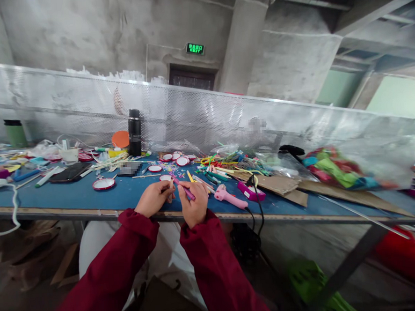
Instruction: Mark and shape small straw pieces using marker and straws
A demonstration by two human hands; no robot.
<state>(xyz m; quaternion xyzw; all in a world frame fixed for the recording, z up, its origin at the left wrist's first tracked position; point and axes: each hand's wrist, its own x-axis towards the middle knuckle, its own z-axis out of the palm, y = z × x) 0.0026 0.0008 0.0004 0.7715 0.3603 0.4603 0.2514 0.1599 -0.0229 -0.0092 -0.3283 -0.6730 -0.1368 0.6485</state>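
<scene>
Blue-topped table (pixel 72 194), heavily cluttered. Perforated metal screen (pixel 85 106) behind it, bare concrete walls, green exit sign (pixel 195 48) over a door. Both hands sit at the near table edge in dark red sleeves, knuckles close together. Right hand (pixel 194 205) is closed round a pink stick (pixel 184 189), which slants up and out of the fist toward the left hand (pixel 154 198). Left fingers are pinched on a pale stick (pixel 171 182) (small, hard to make out), just beside the pink one. Pink glue gun (pixel 229 197) lies just right of the right hand, a red-rimmed disc (pixel 104 184) left of the left hand, and a black bottle (pixel 135 132) well beyond both.
</scene>
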